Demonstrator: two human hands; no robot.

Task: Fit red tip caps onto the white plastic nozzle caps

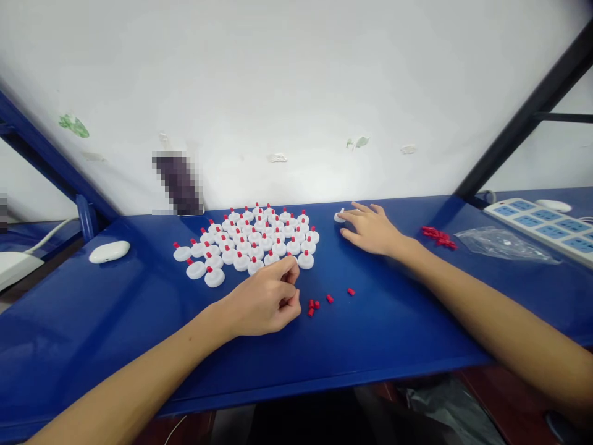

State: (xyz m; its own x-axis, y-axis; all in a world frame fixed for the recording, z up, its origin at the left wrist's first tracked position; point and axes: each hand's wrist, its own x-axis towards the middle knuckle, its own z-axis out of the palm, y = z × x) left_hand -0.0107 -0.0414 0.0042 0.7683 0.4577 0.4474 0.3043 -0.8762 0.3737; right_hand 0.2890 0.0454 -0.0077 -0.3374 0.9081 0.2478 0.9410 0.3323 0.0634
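Note:
My left hand (269, 298) is above the front of the table with its fingers curled together. Whatever it may hold is hidden. Beside it lie several small red tip caps (311, 304), another red tip cap (330, 298) and one more farther right. Behind that hand stands a large group of round white nozzle lids (241, 261) with red tips on their spouts. My right hand (370, 228) reaches to the back of the table, fingers stretched and apart. Its index fingertip touches a single white nozzle lid (338, 217), whose spout shows white. The thumb is away from this lid.
On the right are a pile of red tip caps (439, 237), a clear plastic bag (504, 243) and a power strip (546, 222). A white oval case (110, 252) lies at left. Blue table (389, 334) meets the wall; a dark post (523, 111) rises at right.

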